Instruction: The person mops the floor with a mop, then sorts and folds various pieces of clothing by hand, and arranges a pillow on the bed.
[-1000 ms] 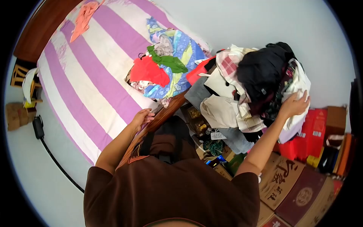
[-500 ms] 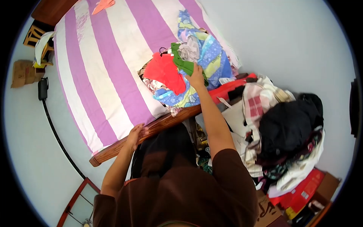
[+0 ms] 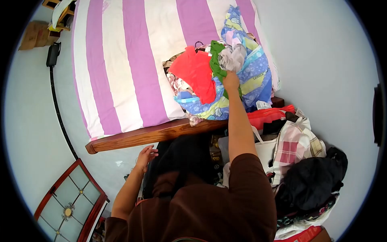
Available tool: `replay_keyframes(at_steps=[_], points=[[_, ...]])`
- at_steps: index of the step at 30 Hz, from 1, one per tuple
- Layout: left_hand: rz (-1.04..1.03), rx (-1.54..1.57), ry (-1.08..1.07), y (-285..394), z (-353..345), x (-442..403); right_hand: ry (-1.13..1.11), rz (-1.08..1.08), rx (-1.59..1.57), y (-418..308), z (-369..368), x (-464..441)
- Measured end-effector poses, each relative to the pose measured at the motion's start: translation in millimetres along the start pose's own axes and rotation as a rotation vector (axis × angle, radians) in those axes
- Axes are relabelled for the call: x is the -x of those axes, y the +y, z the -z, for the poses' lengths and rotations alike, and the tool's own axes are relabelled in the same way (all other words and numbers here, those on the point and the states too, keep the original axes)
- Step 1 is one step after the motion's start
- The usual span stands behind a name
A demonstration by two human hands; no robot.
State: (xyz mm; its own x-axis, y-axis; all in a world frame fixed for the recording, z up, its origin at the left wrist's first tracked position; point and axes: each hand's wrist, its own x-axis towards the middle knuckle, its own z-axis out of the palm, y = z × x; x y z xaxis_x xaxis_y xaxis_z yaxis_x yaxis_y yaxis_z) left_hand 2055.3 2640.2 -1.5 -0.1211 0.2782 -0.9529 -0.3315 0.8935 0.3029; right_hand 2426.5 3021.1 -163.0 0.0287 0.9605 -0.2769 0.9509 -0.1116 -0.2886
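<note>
On the bed's corner lies a heap of clothes: a red garment [image 3: 195,74], a green garment [image 3: 217,60], a grey-white bunched cloth [image 3: 232,58] and a blue patterned cloth [image 3: 258,76] beneath. My right hand [image 3: 231,82] reaches into the heap, its fingers closed on the green garment at its lower part. My left hand [image 3: 146,156] hangs in the air just below the wooden bed rail [image 3: 161,132], fingers apart and holding nothing.
A striped bedsheet [image 3: 137,60] covers the bed. At the right, more clothes are piled, with a plaid shirt [image 3: 293,141] and a black garment [image 3: 310,181]. A framed glass panel [image 3: 70,205] stands lower left; a cardboard box [image 3: 35,35] is upper left.
My right hand has moved from the right-hand clothes pile to the green garment and closed on it. My left hand has come off the bed rail. The view has turned.
</note>
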Motion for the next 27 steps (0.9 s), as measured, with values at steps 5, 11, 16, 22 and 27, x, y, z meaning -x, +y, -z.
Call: replay_keyframes(at_steps=[5, 11, 16, 22, 27], points=[[-0.101, -0.070, -0.064, 18.4, -5.3, -9.6, -0.049, -0.048, -0.237, -54.6, 25.2, 73.1], [-0.357, -0.282, -0.190, 61.6, -30.6, -20.6, -0.317, -0.093, -1.164, -136.1, 39.6, 220.5], [-0.971, -0.691, -0.257, 89.4, -42.9, -13.7, -0.622, 0.030, -1.514, -202.1, 134.9, 323.2], [-1.378, -0.903, -0.142, 95.7, -37.7, -30.7, -0.612, 0.328, -1.389, -245.6, 208.5, 386.5], [-1.425, -0.868, -0.279, 124.8, -42.9, 13.1, -0.625, 0.487, -1.205, -261.3, 251.5, 430.0]])
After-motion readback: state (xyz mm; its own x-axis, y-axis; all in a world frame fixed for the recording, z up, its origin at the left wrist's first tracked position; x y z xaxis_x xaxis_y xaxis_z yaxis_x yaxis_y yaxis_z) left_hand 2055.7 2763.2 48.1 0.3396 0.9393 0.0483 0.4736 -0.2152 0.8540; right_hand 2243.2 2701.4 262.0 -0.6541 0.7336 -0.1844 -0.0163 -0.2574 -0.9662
